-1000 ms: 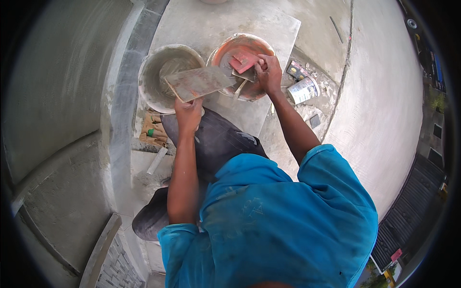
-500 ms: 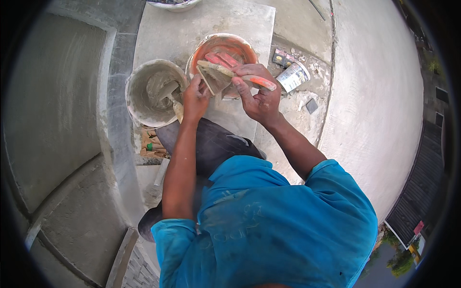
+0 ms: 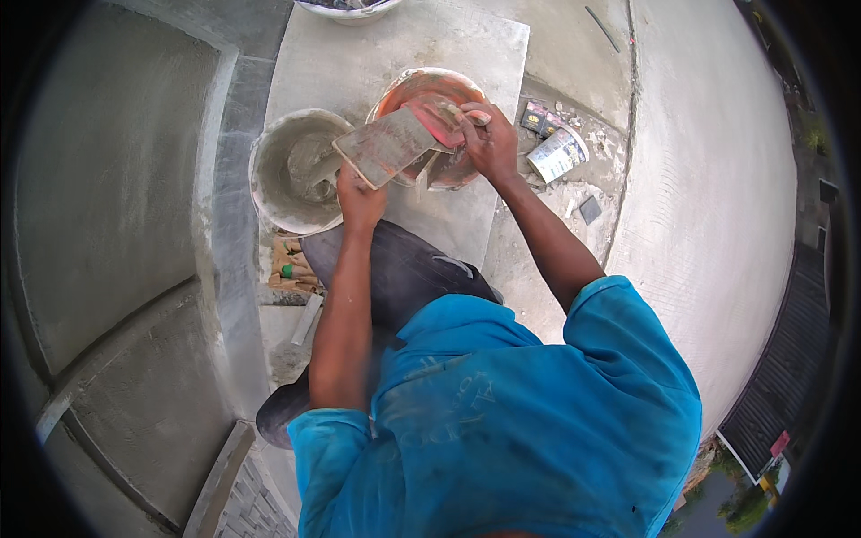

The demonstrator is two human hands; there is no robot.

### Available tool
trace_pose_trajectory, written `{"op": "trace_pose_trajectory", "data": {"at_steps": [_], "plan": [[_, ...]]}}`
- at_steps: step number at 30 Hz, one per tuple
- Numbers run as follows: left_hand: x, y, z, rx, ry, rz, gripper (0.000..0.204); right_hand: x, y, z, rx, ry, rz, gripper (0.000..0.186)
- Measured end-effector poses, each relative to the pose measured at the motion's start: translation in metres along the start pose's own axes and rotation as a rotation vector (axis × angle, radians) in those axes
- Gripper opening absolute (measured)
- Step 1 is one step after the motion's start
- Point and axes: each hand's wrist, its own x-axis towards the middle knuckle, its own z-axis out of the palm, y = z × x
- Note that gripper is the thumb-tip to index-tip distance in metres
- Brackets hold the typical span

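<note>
A mortar-smeared rectangular plastering float (image 3: 387, 148) is tilted over the gap between two buckets. My left hand (image 3: 361, 199) grips its near left edge. Above the right bucket, my right hand (image 3: 490, 143) has its fingers curled in, close to the float's far end; what they hold is partly hidden. A red piece (image 3: 439, 125) shows between this hand and the float, its kind unclear. The orange-lined bucket (image 3: 395, 82) lies beneath. Left of it, a grey bucket (image 3: 260, 175) holds wet mortar and a trowel (image 3: 330, 168), its handle hidden by my left hand.
Both buckets stand on a pale board (image 3: 489, 54). To the right lie a tipped white tub (image 3: 558, 154), dark small boxes (image 3: 541, 118) and a grey square piece (image 3: 590, 210). Another basin (image 3: 352, 13) is at the top. A plastered wall (image 3: 108, 170) rises on the left.
The float has turned from nearly edge-on to show its broad face. My right hand has moved slightly up and its grip has shifted. My left hand stays at the float's edge.
</note>
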Motion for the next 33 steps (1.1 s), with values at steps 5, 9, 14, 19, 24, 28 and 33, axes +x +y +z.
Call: {"op": "trace_pose_trajectory", "data": {"at_steps": [5, 9, 14, 19, 24, 28, 33], "plan": [[-0.006, 0.006, 0.007, -0.069, -0.032, -0.092, 0.048, 0.033, 0.054, 0.011, -0.281, -0.13, 0.0, 0.016], [-0.007, 0.007, 0.002, -0.465, -0.015, -0.171, 0.05, 0.013, -0.007, -0.019, -0.045, -0.013, -0.073, 0.015], [0.001, 0.023, 0.031, -0.023, -0.147, -0.083, 0.04, -0.032, -0.097, -0.054, 0.058, 0.045, -0.239, 0.018], [-0.005, 0.029, 0.019, -0.064, -0.15, -0.046, 0.041, 0.006, -0.06, -0.047, -0.14, -0.167, -0.064, 0.02], [0.001, 0.017, 0.009, -0.091, 0.099, 0.114, 0.049, -0.007, -0.086, -0.033, 0.007, -0.334, -0.438, 0.017], [-0.004, 0.087, -0.044, -0.151, -0.013, -0.041, 0.053, 0.028, -0.028, -0.035, -0.118, -0.23, -0.136, 0.019], [-0.061, 0.118, -0.14, -0.061, 0.346, 0.072, 0.057, 0.051, -0.045, -0.028, -0.617, -0.726, -0.433, 0.034]]}}
